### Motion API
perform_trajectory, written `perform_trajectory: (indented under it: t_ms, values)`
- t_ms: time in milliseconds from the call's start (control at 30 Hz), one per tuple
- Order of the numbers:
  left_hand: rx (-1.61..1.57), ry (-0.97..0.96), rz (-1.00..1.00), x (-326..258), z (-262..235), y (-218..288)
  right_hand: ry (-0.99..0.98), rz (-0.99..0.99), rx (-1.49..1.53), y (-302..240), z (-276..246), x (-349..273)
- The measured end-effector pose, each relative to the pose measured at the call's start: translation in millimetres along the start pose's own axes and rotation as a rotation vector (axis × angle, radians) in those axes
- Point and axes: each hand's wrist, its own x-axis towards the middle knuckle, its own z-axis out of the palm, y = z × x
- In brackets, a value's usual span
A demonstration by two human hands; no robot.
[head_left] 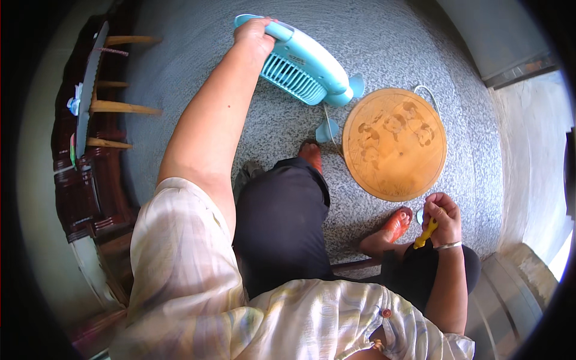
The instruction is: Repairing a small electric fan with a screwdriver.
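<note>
My left hand point(255, 35), arm stretched far forward, is closed round the upper edge of a light-blue electric fan point(315, 63). The fan is tilted above or on the floor, its slatted grille facing toward me. One blue foot point(357, 86) juts from its lower right end, and a pale cord hangs beneath. A similar blue cup-shaped piece point(327, 131) is near my foot; whether it joins the fan I cannot tell. My right hand point(443, 217), above my right knee, is closed on a yellow-handled screwdriver point(425, 235); its shaft is hard to make out.
A round wooden stool point(399, 162) stands front right, a white cord point(429, 95) curving behind it. Dark wooden furniture point(96, 186) and a light-legged wooden piece point(126, 107) line the left. A pale wall point(531, 132) runs along the right. The speckled floor point(198, 54) lies below.
</note>
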Motion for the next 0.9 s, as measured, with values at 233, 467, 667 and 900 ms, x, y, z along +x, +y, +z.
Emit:
perform_trajectory:
  t_ms: [233,467,667,900]
  values:
    - [0.188,-0.100,-0.035,-27,-22,10,0.370,0.113,0.074,8,-16,3]
    - [0.009,-0.218,-0.097,19,-48,0,0.347,0.215,-0.229,-37,-47,60]
    - [0.088,-0.358,-0.239,64,-76,36,0.201,0.416,-0.740,38,-89,155]
    - [0.194,-0.038,-0.170,8,-29,22,-0.215,-0.071,-1.862,137,-202,223]
